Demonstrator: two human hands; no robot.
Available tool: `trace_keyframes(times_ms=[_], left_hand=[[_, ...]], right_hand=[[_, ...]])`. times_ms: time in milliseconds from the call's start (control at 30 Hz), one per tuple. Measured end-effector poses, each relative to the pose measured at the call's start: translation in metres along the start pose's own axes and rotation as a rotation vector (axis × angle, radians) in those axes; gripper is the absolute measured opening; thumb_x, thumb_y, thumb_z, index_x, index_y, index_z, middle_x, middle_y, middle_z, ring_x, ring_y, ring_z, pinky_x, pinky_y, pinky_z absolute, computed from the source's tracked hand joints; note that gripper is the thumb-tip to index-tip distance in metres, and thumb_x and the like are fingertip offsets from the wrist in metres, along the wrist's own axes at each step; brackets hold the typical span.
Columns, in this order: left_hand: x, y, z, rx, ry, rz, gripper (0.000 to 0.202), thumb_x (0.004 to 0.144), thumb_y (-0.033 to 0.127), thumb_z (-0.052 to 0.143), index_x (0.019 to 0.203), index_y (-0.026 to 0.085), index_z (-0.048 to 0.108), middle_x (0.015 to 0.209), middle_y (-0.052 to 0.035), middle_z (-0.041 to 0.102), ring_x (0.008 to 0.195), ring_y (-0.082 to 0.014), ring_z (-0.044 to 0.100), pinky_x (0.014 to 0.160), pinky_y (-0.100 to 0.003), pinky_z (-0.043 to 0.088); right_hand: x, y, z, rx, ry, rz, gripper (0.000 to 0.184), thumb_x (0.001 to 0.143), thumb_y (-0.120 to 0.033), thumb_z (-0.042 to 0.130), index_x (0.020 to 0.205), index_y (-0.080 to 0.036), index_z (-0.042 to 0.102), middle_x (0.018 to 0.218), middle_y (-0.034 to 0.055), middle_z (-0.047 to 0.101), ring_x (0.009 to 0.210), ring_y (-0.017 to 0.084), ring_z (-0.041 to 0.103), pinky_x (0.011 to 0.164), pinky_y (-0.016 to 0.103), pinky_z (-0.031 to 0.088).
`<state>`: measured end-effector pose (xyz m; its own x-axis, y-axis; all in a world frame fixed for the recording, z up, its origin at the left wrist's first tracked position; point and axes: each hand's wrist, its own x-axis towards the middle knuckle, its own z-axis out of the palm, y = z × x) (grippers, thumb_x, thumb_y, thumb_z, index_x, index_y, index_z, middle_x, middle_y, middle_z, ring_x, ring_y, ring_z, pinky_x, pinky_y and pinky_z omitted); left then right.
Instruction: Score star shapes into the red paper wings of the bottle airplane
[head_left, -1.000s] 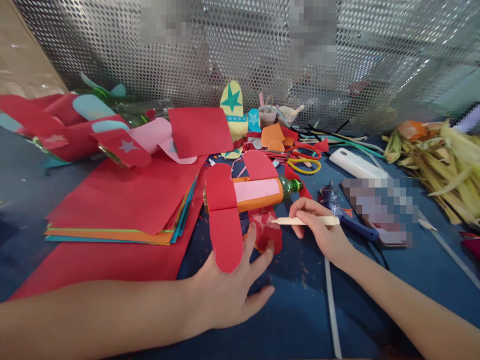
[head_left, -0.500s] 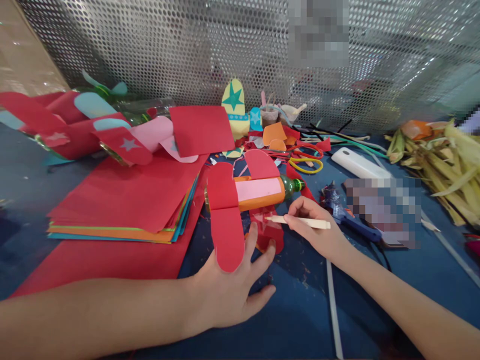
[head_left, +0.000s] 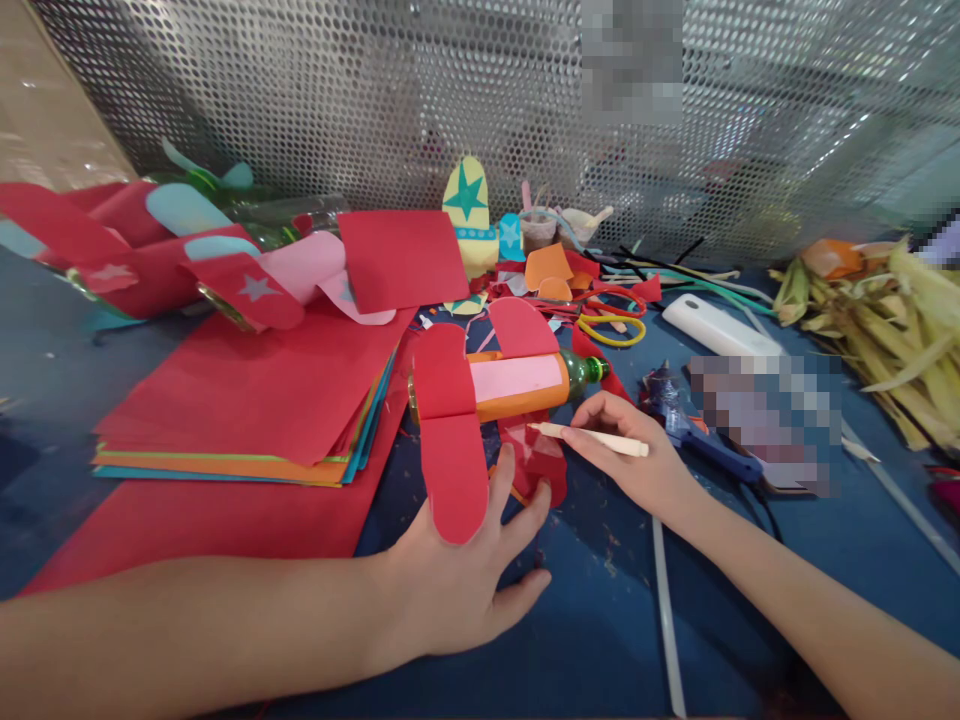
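A green bottle point(head_left: 579, 372) wrapped in orange and pink paper lies on its side, with red rounded paper wings point(head_left: 452, 465) across it. On the lower red wing point(head_left: 551, 462) near the bottle's neck is a pale star shape. My right hand point(head_left: 626, 450) pinches a cream-coloured marker point(head_left: 600, 437), its tip at the star. My left hand point(head_left: 480, 560) lies with fingers spread, fingertips on that red wing. Part of the left hand is hidden under the nearer red wing.
Stacked coloured paper point(head_left: 247, 400) lies to the left, with decorated bottle planes point(head_left: 150, 250) behind. Scissors point(head_left: 611, 330), a blue glue gun point(head_left: 697, 440), a white case point(head_left: 720, 325) and dried corn husks point(head_left: 862, 320) are at the right. A perforated metal panel point(head_left: 337, 100) stands behind.
The marker and my right hand have shifted slightly to the left and up over the wing. My left hand and the bottle have stayed in place.
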<state>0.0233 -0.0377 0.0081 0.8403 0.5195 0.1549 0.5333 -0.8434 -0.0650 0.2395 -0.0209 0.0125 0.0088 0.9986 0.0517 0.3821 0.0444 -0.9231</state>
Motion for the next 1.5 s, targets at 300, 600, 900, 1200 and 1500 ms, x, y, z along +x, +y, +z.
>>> trace_keyframes(times_ms=[300, 600, 900, 1200, 1500], left_hand=[[-0.0008, -0.0001, 0.0007, -0.010, -0.003, -0.011, 0.055, 0.092, 0.052, 0.039, 0.138, 0.022, 0.046, 0.139, -0.0168, 0.043, 0.117, -0.0377, 0.047, 0.090, -0.051, 0.045], [-0.0002, -0.0004, -0.0001, -0.014, -0.002, -0.021, 0.055, 0.093, 0.052, 0.038, 0.139, 0.023, 0.043, 0.140, -0.0161, 0.043, 0.117, -0.0371, 0.047, 0.091, -0.049, 0.045], [-0.0013, -0.0008, 0.0007, 0.012, 0.021, 0.006, 0.053, 0.094, 0.050, 0.035, 0.138, 0.022, 0.045, 0.138, -0.0173, 0.044, 0.114, -0.0381, 0.049, 0.086, -0.051, 0.047], [-0.0018, -0.0001, 0.0028, -0.001, 0.038, -0.027, 0.056, 0.092, 0.053, 0.037, 0.139, 0.024, 0.044, 0.138, -0.0177, 0.044, 0.114, -0.0371, 0.050, 0.087, -0.049, 0.047], [-0.0022, 0.0003, 0.0044, 0.001, 0.041, -0.044, 0.055, 0.093, 0.054, 0.033, 0.139, 0.025, 0.044, 0.138, -0.0205, 0.042, 0.113, -0.0391, 0.050, 0.085, -0.051, 0.046]], right_hand=[[-0.0004, -0.0002, -0.0006, -0.012, -0.001, -0.012, 0.023, 0.081, -0.040, 0.063, 0.074, -0.022, 0.051, 0.064, -0.0025, 0.055, 0.055, 0.012, 0.051, 0.051, 0.024, 0.040], [-0.0002, -0.0017, 0.0005, 0.001, -0.008, -0.007, 0.020, 0.081, -0.036, 0.063, 0.073, -0.022, 0.050, 0.064, -0.0025, 0.055, 0.056, 0.012, 0.051, 0.051, 0.024, 0.040], [-0.0004, -0.0018, -0.0001, -0.001, -0.016, -0.009, 0.020, 0.081, -0.035, 0.063, 0.072, -0.022, 0.050, 0.064, -0.0026, 0.054, 0.056, 0.012, 0.050, 0.051, 0.024, 0.039], [-0.0005, -0.0015, -0.0002, -0.036, -0.011, 0.003, 0.019, 0.083, -0.032, 0.061, 0.072, -0.021, 0.050, 0.065, -0.0027, 0.055, 0.058, 0.011, 0.052, 0.053, 0.023, 0.040], [-0.0008, -0.0008, -0.0011, -0.052, -0.018, 0.007, 0.021, 0.082, -0.034, 0.060, 0.071, -0.021, 0.049, 0.063, -0.0033, 0.052, 0.056, 0.011, 0.048, 0.052, 0.023, 0.038]])
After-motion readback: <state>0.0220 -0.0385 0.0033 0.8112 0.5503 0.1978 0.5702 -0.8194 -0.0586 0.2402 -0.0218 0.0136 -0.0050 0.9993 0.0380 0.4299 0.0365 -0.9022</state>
